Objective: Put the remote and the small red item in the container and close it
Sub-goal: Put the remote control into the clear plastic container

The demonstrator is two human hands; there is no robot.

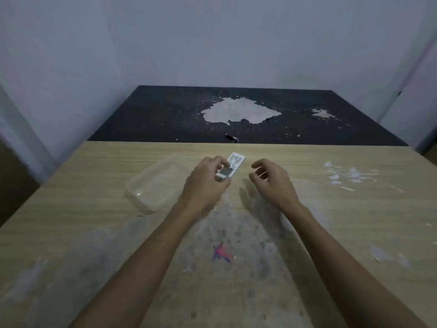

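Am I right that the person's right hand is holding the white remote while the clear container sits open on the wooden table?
Not quite. In the head view the left hand grips the white remote; the right hand is empty, fingers curled. The clear container does sit open on the wooden table.

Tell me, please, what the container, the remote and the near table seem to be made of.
Container: probably clear, slightly glossy plastic; the table shows through its walls.
Remote, held by the left hand: likely white matte plastic, with grey buttons and a small screen.
Table: looks like light wood or wood-grain laminate; worn, pale patches.
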